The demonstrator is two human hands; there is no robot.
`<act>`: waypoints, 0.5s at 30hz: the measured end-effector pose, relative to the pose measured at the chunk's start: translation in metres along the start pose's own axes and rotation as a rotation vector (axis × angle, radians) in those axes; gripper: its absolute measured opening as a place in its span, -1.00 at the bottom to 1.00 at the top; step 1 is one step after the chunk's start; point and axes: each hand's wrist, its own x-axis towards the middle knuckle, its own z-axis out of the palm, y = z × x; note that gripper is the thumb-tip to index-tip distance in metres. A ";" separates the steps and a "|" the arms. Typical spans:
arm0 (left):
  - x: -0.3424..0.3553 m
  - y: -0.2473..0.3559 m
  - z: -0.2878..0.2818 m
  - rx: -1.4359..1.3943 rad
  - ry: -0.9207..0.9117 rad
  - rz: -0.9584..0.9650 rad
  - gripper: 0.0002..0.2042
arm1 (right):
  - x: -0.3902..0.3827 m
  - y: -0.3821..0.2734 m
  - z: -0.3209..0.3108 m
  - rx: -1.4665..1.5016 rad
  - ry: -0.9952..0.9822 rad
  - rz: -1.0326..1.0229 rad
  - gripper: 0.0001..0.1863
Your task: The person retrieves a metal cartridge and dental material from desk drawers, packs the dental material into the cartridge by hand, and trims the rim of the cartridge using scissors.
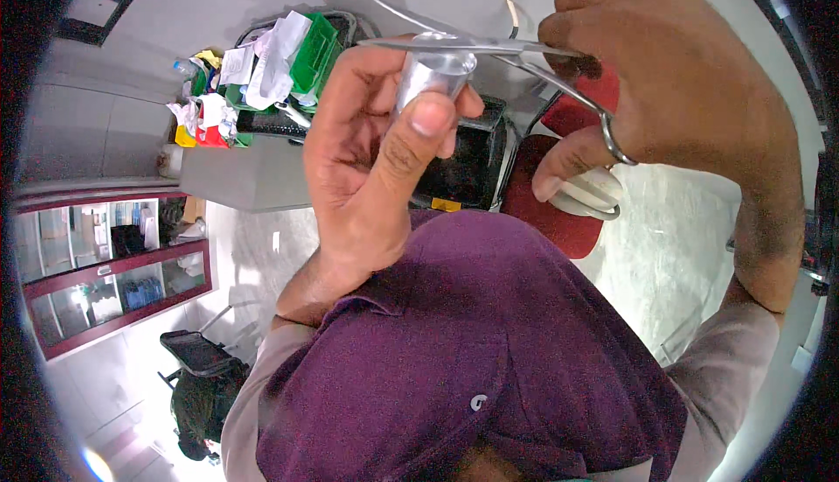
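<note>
In my left hand [363, 163] is a small, shiny silver metal cup [430, 80], its round rim facing up. The thumb presses its near side and the fingers wrap behind it. My right hand [682, 84] grips metal scissors [476, 46] from the right, with the thumb at the lower finger loop; the other loop is hidden behind the fingers. The scissor blades are spread apart and point left. One blade crosses in front of the cup's rim, while the other angles up beyond it. Whether either blade touches the metal I cannot tell.
Beyond my left hand, a green basket [316, 55] and piled papers [275, 67] crowd a surface. A black box-like thing [468, 163] stands below the cup, with a red chair [533, 176] beside it. At left is a glass-fronted cabinet [114, 268]; a black chair [197, 353] stands lower left.
</note>
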 end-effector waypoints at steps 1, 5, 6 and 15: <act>-0.006 0.002 -0.005 0.012 0.070 0.006 -0.65 | 0.013 0.007 0.018 -0.023 0.153 -0.114 -0.29; -0.002 0.000 -0.006 -0.033 0.014 0.020 -0.66 | 0.006 0.019 0.037 -0.083 0.468 -0.166 -0.33; -0.001 -0.001 -0.007 -0.065 -0.009 -0.005 -0.66 | 0.005 0.021 0.036 -0.120 0.473 -0.172 -0.37; 0.001 0.003 -0.005 -0.125 0.001 -0.098 -0.67 | 0.004 0.029 0.037 -0.072 0.398 -0.165 -0.39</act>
